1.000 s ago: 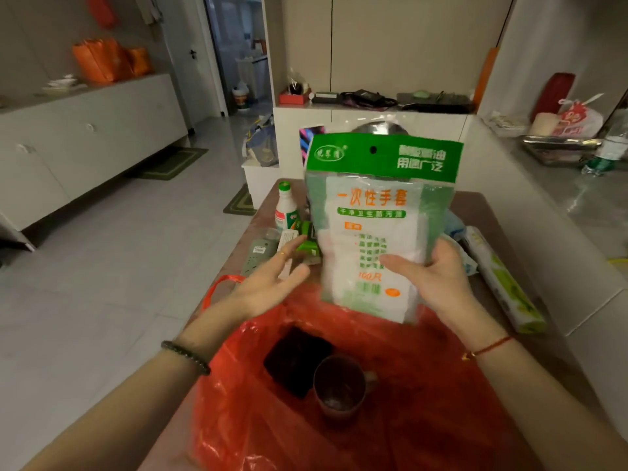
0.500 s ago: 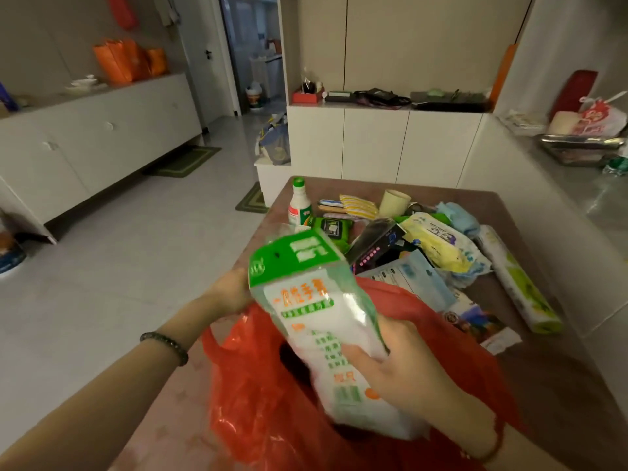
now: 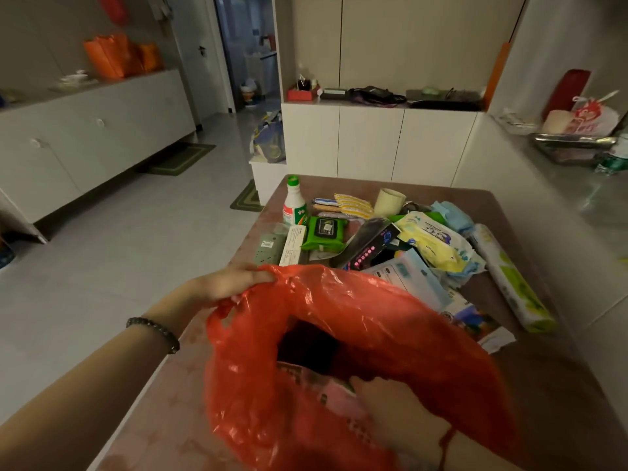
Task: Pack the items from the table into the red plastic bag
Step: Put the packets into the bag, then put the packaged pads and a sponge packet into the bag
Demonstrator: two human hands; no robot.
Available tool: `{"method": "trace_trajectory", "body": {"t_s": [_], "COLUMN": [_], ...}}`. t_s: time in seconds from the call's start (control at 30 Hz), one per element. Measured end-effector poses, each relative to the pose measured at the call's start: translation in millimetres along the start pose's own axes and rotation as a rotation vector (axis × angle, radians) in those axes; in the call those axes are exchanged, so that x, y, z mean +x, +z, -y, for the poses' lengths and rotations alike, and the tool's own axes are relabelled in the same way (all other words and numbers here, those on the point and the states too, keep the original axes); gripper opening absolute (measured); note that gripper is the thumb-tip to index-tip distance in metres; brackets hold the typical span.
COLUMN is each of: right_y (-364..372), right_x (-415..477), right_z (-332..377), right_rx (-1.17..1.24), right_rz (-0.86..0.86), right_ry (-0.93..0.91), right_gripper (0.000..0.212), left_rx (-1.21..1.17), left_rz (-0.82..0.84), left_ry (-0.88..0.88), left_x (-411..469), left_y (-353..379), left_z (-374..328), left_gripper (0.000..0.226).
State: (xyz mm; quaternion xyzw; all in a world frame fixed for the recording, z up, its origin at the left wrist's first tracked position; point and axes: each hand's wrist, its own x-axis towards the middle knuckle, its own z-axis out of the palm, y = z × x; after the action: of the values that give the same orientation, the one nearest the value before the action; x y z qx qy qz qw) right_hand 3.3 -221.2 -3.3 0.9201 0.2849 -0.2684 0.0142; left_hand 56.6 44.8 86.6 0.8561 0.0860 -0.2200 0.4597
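The red plastic bag (image 3: 390,321) stands open on the brown table (image 3: 560,385) right in front of me. My left hand (image 3: 231,283) grips the bag's rim at its far left and holds the mouth up. My right hand (image 3: 397,413) is inside the bag, low on the near side, on the green and white glove packet (image 3: 326,392), which shows dimly through the red plastic. A dark flat item (image 3: 306,348) lies deeper in the bag. Beyond the bag lie a green wipes pack (image 3: 324,234), a yellow wipes pack (image 3: 431,243) and a white bottle (image 3: 295,207).
More items crowd the table's far half: a cream cup (image 3: 389,202), a black packet (image 3: 370,246), a grey power strip (image 3: 270,244), a slim white box (image 3: 292,244) and a long green-printed roll (image 3: 513,287) at the right edge. White cabinets (image 3: 370,141) stand behind.
The glove packet, held upright above the bag a second ago, has been tipped and lowered into the bag by my right hand. My left hand moved onto the bag's rim.
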Motion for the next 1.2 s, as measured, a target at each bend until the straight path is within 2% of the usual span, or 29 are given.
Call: {"method": "trace_trajectory", "body": {"t_s": [0.1, 0.2, 0.27, 0.3, 0.33, 0.37, 0.4, 0.47, 0.53, 0.6, 0.7, 0.8, 0.83, 0.9, 0.97, 1.1, 1.17, 1.2], "right_y": [-3, -48, -90, -104, -115, -122, -124, -113, -95, -79, -72, -77, -81, -97, -119, -174, -201, -212], "right_x": [5, -8, -12, -4, 10, 24, 40, 67, 81, 86, 83, 81, 79, 68, 55, 26, 14, 10], "right_z": [-2, -19, -35, -49, -68, -86, -104, -133, -143, -143, -146, -157, -160, -159, -158, -146, -131, -122], "right_rx": [0.001, 0.371, 0.709, 0.847, 0.885, 0.814, 0.689, 0.521, 0.541, 0.625, 0.729, 0.757, 0.796, 0.854, 0.851, 0.625, 0.588, 0.604], "right_rz": [0.015, -0.026, -0.279, -0.485, -0.683, -0.805, -0.828, -0.643, -0.459, -0.434, -0.490, -0.539, -0.553, -0.599, -0.658, -0.769, -0.884, -0.934], "right_ry": [-0.004, -0.175, -0.251, -0.200, -0.101, 0.044, 0.198, 0.433, 0.568, 0.611, 0.621, 0.580, 0.560, 0.515, 0.406, 0.115, -0.046, -0.106], "right_gripper": [0.039, 0.032, 0.016, 0.011, 0.014, 0.023, 0.039, 0.070, 0.089, 0.093, 0.084, 0.053, 0.044, 0.036, 0.031, 0.011, 0.007, 0.008], "left_rx": [0.093, 0.137, 0.181, 0.215, 0.246, 0.267, 0.291, 0.323, 0.362, 0.399, 0.463, 0.455, 0.404, 0.276, 0.199, 0.069, 0.011, -0.033], "left_rz": [0.039, 0.047, 0.053, 0.048, 0.041, 0.027, 0.008, -0.013, -0.031, -0.045, -0.042, 0.028, 0.086, 0.205, 0.242, 0.045, -0.041, -0.066], "left_ry": [-0.016, -0.034, -0.044, -0.057, -0.068, -0.076, -0.071, -0.070, -0.067, -0.067, -0.070, -0.042, -0.027, -0.010, 0.048, 0.268, 0.380, 0.436], "left_x": [7, 14, 19, 22, 25, 27, 31, 36, 43, 44, 50, 51, 50, 45, 40, 47, 55, 58], "left_y": [6, 12, 18, 20, 22, 24, 25, 26, 24, 18, 3, -10, -14, -21, -24, -13, 2, 10], "left_z": [2, 3, 1, 1, 1, 1, 3, 4, 8, 13, 26, 21, 14, -3, -19, -45, -59, -67], "left_gripper": [0.044, 0.041, 0.040, 0.039, 0.035, 0.030, 0.028, 0.033, 0.033, 0.026, 0.053, 0.046, 0.053, 0.089, 0.118, 0.136, 0.132, 0.121]}}
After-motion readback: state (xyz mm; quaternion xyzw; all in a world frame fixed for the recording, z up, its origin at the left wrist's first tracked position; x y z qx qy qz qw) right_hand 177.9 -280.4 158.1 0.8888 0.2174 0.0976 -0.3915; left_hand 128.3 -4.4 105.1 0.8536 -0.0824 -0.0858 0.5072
